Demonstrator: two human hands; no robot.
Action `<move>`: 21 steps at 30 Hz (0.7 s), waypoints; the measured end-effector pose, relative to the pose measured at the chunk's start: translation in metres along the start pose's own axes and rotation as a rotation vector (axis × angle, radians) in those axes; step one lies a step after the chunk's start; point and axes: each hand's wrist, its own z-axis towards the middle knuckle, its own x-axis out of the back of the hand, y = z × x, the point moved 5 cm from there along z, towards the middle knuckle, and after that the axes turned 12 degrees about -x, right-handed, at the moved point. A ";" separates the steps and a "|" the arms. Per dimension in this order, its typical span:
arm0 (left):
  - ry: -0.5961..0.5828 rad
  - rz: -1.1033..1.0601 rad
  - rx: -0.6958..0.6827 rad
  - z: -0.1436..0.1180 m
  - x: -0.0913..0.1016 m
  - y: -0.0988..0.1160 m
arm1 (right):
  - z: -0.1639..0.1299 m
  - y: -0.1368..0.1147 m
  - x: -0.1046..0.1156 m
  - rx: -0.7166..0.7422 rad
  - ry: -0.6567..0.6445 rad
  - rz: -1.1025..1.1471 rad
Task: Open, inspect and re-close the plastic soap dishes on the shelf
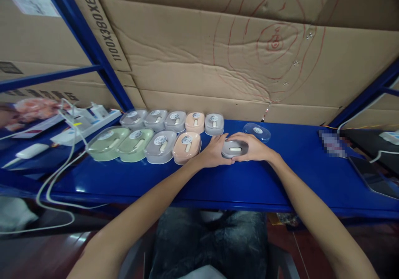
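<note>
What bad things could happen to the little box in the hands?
The grey box sits open between the left hand and right hand, so the white piece inside might drop out if it tips. Its clear lid lies loose just behind, and a hand could knock it away. The peach box stands very close to the left hand, so a bump might push that row crooked.

glossy blue shelf (280,175), creased cardboard (193,62)
</note>
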 end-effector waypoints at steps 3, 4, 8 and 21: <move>-0.001 0.014 0.001 0.001 0.000 0.001 | 0.000 0.001 0.000 0.002 0.013 0.037; -0.003 0.019 0.002 0.001 -0.001 0.001 | 0.000 0.001 0.001 0.003 0.017 0.048; 0.000 0.017 0.004 0.002 0.000 0.001 | 0.000 0.003 0.000 0.021 0.023 0.060; 0.007 -0.026 0.035 -0.001 0.001 0.000 | 0.000 0.000 0.008 -0.041 0.023 0.152</move>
